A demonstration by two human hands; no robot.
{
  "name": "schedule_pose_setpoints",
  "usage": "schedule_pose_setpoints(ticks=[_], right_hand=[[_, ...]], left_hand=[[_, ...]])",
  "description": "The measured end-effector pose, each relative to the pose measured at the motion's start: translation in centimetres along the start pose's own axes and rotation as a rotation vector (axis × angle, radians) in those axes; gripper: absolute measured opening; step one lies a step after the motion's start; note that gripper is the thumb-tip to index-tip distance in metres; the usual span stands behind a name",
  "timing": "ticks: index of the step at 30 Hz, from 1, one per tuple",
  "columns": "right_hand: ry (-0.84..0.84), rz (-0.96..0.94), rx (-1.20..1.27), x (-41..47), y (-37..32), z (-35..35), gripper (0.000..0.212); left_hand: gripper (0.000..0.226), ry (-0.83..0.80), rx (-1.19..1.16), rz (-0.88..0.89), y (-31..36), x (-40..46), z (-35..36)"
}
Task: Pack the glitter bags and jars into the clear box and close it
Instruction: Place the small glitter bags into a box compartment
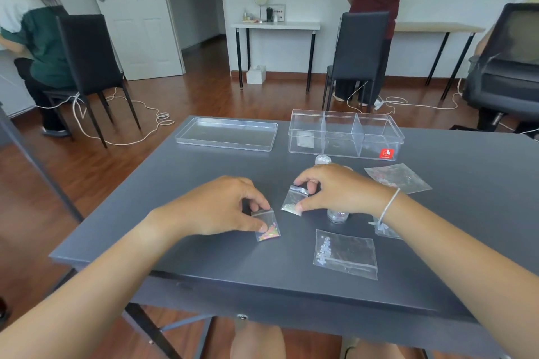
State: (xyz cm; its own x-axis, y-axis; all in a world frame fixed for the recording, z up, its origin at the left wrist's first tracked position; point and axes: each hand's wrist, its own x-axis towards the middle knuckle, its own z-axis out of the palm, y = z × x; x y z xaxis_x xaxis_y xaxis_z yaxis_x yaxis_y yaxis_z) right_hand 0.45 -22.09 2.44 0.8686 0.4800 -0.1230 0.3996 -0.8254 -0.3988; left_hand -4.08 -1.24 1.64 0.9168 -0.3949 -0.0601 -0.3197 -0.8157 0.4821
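My left hand (221, 205) pinches a small clear bag of pink and yellow glitter (267, 227) that lies on the dark table (204, 172). My right hand (338, 188) pinches a small bag of silver glitter (293, 199) by two corners. The clear box (345, 134) stands open at the far right, split into three compartments, with one small bag in its left one. Its lid (227, 133) lies flat to the left of it. One jar (323, 160) peeks out beyond my right hand, another jar (337, 215) stands under my wrist.
A larger bag with pale flakes (345, 253) lies near the front edge, another bag (398, 178) to the right, and a third (385, 230) half hidden by my right forearm. Chairs, other tables, floor cables and two other people are behind the table.
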Motion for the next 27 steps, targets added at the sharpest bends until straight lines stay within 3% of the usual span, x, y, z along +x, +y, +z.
schedule_pose_setpoints(ticks=[3, 8, 11, 27], right_hand=[[0.014, 0.004, 0.023, -0.2, -0.2, 0.0, 0.041], [0.059, -0.03, 0.035, -0.2, -0.2, 0.0, 0.022], [0.089, -0.052, 0.042, -0.1, 0.1, 0.1, 0.007], [0.252, -0.109, 0.273, 0.2, 1.4, -0.2, 0.021]], left_hand=[[0.021, -0.004, -0.002, -0.007, 0.2, 0.1, 0.0], [0.036, -0.033, 0.043, -0.048, 0.1, 0.4, 0.0], [0.03, -0.054, 0.032, -0.047, 0.3, 0.5, 0.0], [0.027, -0.102, -0.022, -0.073, 1.0, 1.0, 0.1]])
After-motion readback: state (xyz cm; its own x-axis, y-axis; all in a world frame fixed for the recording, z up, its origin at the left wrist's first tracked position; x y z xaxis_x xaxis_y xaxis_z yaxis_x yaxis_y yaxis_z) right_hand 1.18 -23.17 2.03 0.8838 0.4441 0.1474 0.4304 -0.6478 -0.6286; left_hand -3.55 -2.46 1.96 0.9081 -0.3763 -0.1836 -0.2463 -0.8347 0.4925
